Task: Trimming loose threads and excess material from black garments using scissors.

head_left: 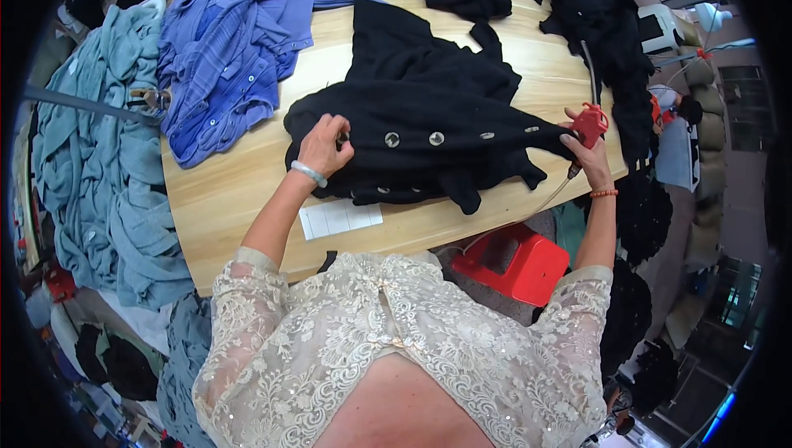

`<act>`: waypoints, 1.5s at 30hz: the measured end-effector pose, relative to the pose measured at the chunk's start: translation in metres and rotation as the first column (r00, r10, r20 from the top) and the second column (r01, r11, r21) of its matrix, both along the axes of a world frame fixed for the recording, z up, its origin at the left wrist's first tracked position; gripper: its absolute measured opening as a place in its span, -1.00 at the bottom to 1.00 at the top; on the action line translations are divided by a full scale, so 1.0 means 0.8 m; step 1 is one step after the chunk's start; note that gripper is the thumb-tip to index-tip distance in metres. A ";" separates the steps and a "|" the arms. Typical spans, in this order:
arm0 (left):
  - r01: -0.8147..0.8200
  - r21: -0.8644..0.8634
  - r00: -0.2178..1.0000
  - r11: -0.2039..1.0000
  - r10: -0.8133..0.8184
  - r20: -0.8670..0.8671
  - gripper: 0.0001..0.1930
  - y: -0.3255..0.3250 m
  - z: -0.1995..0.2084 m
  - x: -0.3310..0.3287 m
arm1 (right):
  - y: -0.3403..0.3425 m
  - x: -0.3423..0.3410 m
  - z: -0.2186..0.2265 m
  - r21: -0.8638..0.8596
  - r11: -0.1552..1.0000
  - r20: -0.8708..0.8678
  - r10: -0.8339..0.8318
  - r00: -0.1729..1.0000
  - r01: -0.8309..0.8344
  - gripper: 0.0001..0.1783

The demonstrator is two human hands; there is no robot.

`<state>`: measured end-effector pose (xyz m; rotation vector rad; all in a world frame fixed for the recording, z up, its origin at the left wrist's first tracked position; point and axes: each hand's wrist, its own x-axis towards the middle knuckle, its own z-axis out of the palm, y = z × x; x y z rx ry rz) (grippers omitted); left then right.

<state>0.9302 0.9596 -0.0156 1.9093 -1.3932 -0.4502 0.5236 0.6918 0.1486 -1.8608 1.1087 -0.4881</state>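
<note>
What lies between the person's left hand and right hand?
A black cloth garment with shiny round buttons lies between the left hand and right hand in the head view.

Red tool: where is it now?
In the head view, the red tool is in the right hand, at the right end of the nearest black garment.

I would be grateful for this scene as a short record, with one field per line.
Left hand: fingers curled at the garment's left end; grip unclear
Right hand: holds a red tool at the garment's right end
Garment: black, with a row of shiny buttons
Surface: wooden table
Left side: blue clothes, grey-green clothes
Below table edge: red stool-like object
</note>
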 end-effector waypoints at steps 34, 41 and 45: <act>0.095 -0.211 0.983 0.973 -0.058 0.175 -0.49 -0.007 0.029 -0.033 | 0.225 0.108 -0.071 0.096 0.921 -0.391 0.384 0.836 -0.378 -0.74; 0.142 0.033 0.963 0.989 -0.130 -0.238 -0.76 -0.043 0.000 -0.057 | 0.214 0.078 -0.068 0.104 0.916 -0.559 0.376 0.739 -0.387 -0.77; 0.202 0.065 0.969 0.977 -0.190 -0.158 -0.77 -0.043 0.012 -0.055 | 0.217 0.081 -0.074 0.119 0.908 -0.441 0.410 0.798 -0.401 -0.78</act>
